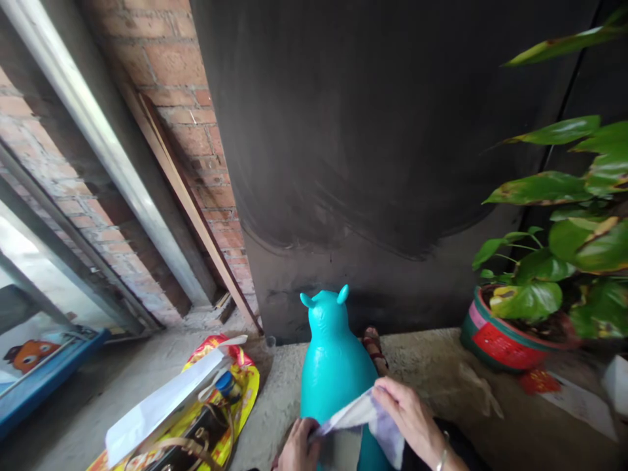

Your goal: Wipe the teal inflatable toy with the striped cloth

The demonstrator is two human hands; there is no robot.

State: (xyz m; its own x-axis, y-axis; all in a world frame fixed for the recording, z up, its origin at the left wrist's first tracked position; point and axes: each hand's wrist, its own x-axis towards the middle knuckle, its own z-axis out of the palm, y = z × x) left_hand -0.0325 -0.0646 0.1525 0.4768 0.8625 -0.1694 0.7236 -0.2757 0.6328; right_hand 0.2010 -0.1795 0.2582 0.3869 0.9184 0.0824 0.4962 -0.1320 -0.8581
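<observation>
Cloth [366,413], pale and crumpled, lies stretched over the back of the teal inflatable animal [333,366] between both hands. Left hand [299,448] seems closed on its lower end; right hand [409,418] pinches the upper edge, fingers curled.

Brick wall [181,85], concrete floor [432,366]

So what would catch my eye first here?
The bright turquoise inflatable animal toy at bottom centre, standing on the concrete floor before a dark wall. Both hands, left hand and right hand, hold a pale cloth against it. A leafy plant in a red pot stands right.
</observation>
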